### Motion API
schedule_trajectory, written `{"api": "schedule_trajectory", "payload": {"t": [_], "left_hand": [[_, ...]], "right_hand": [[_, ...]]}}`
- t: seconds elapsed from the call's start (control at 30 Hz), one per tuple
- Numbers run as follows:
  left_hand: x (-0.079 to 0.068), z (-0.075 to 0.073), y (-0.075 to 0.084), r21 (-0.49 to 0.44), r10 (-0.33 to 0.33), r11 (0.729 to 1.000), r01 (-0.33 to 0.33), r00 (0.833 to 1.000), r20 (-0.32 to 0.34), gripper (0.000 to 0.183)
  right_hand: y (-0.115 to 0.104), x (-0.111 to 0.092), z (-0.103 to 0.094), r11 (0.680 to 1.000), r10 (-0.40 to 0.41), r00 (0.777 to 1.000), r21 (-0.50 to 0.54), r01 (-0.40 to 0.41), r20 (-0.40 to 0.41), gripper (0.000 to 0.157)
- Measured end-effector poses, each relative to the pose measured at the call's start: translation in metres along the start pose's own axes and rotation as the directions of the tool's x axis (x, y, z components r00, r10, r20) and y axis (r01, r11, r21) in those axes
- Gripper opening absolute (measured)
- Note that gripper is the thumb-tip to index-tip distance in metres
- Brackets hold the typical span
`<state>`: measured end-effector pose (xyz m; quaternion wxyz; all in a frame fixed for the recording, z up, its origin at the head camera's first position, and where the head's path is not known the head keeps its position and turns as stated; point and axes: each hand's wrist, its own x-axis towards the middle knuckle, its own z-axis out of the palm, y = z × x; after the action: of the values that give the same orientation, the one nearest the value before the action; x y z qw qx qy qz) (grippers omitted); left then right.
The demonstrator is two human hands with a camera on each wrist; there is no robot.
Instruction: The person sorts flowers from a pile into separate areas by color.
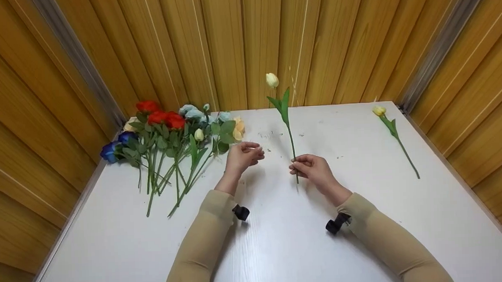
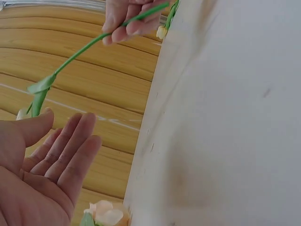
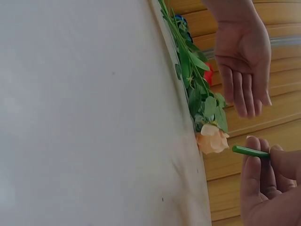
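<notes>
A white tulip with green leaves stands nearly upright above the table, its stem pinched low down by my right hand. In the right wrist view the cut end of the stem pokes out between thumb and fingers. My left hand is held to the left of the tulip, apart from it, fingers loosely extended and nothing in them. The left wrist view shows the left palm turned up, with the tulip's leaves behind the thumb.
Several flowers lie in a heap at the table's left: red roses, blue roses, pale blue blooms, a peach flower and another white tulip. A yellow tulip lies alone at right. Wood-patterned walls border the white table.
</notes>
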<state>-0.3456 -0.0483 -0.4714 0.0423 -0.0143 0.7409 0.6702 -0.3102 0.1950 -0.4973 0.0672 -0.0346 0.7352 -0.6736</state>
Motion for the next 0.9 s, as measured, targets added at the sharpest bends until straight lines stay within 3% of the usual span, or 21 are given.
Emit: {"api": "schedule_trajectory", "payload": {"t": [0.4, 0.63, 0.8, 0.9], "left_hand": [[0.003, -0.064, -0.005, 0.055, -0.025, 0.998, 0.034, 0.988, -0.149, 0.027], [-0.003, -0.104, -0.006, 0.143, 0.01, 0.989, 0.031, 0.961, -0.275, 0.031], [-0.009, -0.132, -0.007, 0.197, 0.001, 0.978, 0.064, 0.949, -0.314, 0.035], [-0.011, -0.147, -0.009, 0.25, -0.031, 0.961, 0.117, 0.946, -0.324, 0.036]], "right_hand": [[-0.005, -0.002, -0.06, 0.999, -0.023, 0.998, -0.029, 0.022, -0.064, 0.037], [-0.009, -0.007, -0.1, 0.997, -0.015, 0.991, -0.071, 0.005, -0.133, 0.038], [-0.009, -0.011, -0.132, 0.997, 0.001, 0.982, -0.075, -0.016, -0.19, 0.041], [-0.008, -0.014, -0.149, 0.997, 0.009, 0.975, -0.068, -0.025, -0.22, 0.043]]}}
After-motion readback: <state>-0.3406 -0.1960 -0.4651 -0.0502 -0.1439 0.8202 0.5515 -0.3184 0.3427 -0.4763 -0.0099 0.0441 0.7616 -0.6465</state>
